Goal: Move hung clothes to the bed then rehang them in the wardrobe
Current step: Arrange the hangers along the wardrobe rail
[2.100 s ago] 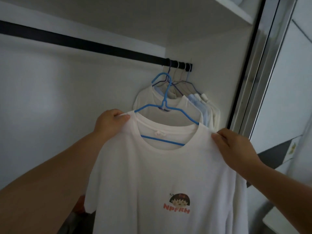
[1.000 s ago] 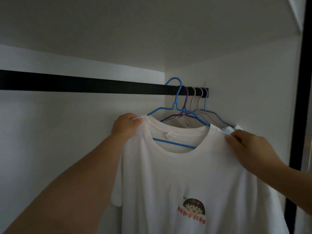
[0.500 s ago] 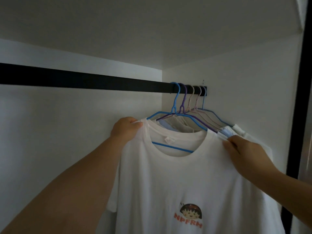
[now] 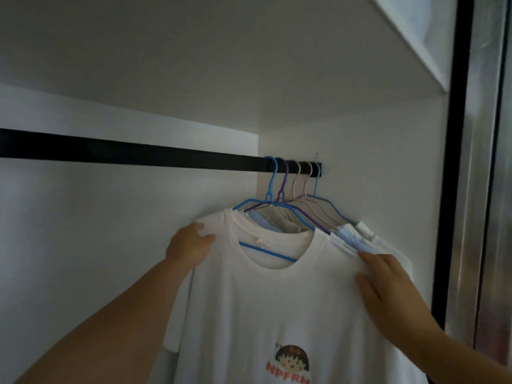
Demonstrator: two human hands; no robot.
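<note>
Now the left hand point(image 4: 191, 246) pinches the white T-shirt point(image 4: 277, 306) shoulder; the right hand point(image 4: 388, 284) lies flat at three o'clock. Check the blue hanger point(image 4: 270, 187) sits fully on the rail point(image 4: 138, 152) before letting go.

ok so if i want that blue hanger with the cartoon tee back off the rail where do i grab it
Take the blue hanger by its bare neck, just under the hook, coming from the left. That side of the black rail is free, while the purple hanger crowds its right. The white t-shirt covers most of the shoulders, so gripping there pinches cloth, as the left hand does now. Lift to clear the hook.
</note>
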